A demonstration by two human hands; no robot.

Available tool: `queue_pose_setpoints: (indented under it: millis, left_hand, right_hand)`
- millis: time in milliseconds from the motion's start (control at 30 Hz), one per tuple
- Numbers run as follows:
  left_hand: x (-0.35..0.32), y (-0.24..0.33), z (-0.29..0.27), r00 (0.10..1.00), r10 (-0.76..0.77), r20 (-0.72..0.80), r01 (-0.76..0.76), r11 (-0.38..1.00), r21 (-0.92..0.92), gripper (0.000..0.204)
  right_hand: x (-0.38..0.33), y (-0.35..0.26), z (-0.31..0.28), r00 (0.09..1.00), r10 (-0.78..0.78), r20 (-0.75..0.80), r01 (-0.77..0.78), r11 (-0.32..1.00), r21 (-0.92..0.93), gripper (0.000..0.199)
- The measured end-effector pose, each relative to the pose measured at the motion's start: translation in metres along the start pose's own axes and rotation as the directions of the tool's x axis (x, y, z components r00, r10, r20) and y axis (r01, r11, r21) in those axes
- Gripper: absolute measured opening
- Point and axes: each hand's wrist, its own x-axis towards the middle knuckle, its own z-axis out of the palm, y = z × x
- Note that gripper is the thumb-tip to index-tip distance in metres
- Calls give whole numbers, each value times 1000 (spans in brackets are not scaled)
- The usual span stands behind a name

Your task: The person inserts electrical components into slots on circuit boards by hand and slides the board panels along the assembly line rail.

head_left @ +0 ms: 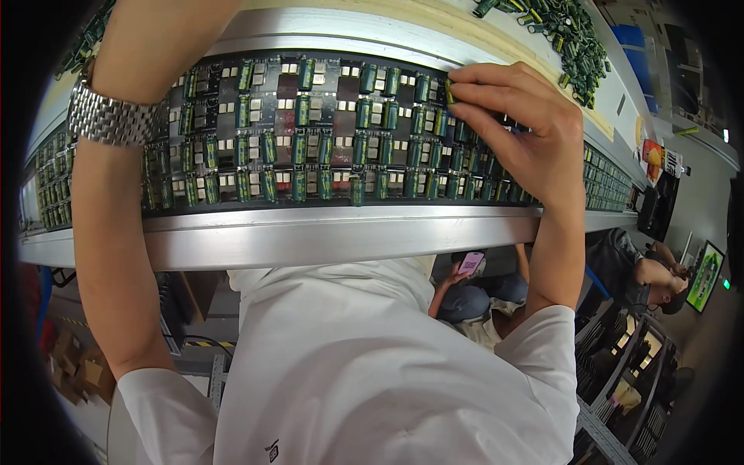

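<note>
My right hand [519,105] is closed in a pinch around a small green capacitor [449,91], over the right part of a long row of circuit boards [267,116]. Many green cylindrical capacitors [306,74] stand on these boards in rows, with pale square parts among them. My left hand [167,35] reaches past the far side of the boards, above a metal watch [116,116] on the wrist. Its fingers lie outside the picture, so what they do is hidden.
An aluminium rail [341,232] runs along the near side of the boards. Loose capacitors [570,46] lie heaped at the far right, more at the far left. Behind the rail, a seated person holds a phone [470,263]; another person [651,275] is at the right, by a screen [705,277].
</note>
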Motion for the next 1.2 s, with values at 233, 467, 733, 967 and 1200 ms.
queue_pose_setpoints:
  millis: [233,467,733,967,1200]
  left_hand:
    - [-1,-13,0,991,-74,116,91,985,-146,19]
    - [10,17,-20,962,-153,227,185,974,-128,15]
    - [-1,21,-36,896,-126,425,224,956,-187,21]
    - [-49,42,-25,901,-214,377,164,973,160,25]
    - [-59,46,-22,885,-225,407,187,973,132,27]
  right_hand:
    - [6,-9,-3,991,-109,76,118,985,-123,18]
    - [27,13,-26,978,208,-11,-206,962,-182,24]
    - [46,25,-19,996,80,-28,-84,968,-235,20]
    - [26,11,-25,993,60,-101,-81,971,-224,21]
    - [19,24,-16,993,101,-67,-118,938,-327,18]
